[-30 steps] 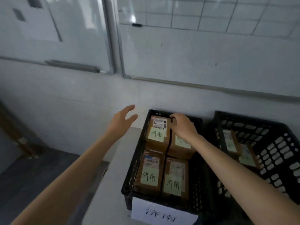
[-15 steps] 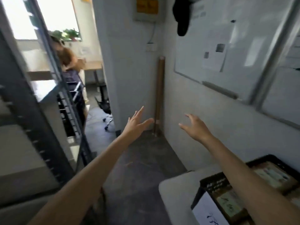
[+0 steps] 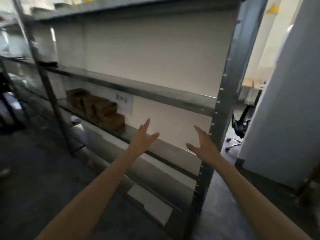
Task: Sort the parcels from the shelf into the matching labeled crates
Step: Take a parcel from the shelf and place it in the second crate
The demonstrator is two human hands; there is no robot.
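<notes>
Two empty, spread hands, left hand [image 3: 141, 139] and right hand [image 3: 204, 144]; shelf label [image 3: 124, 103] beside parcels [image 3: 102, 112] unreadable.

Black chair base [image 3: 240, 125], wooden desk [image 3: 248, 83], dark grey floor [image 3: 34, 179]

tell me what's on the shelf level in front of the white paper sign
A pile of brown parcels lies on that shelf board, beside the paper sign. Blur hides their count and labels, and the front parcels cover whatever lies behind them.
</notes>
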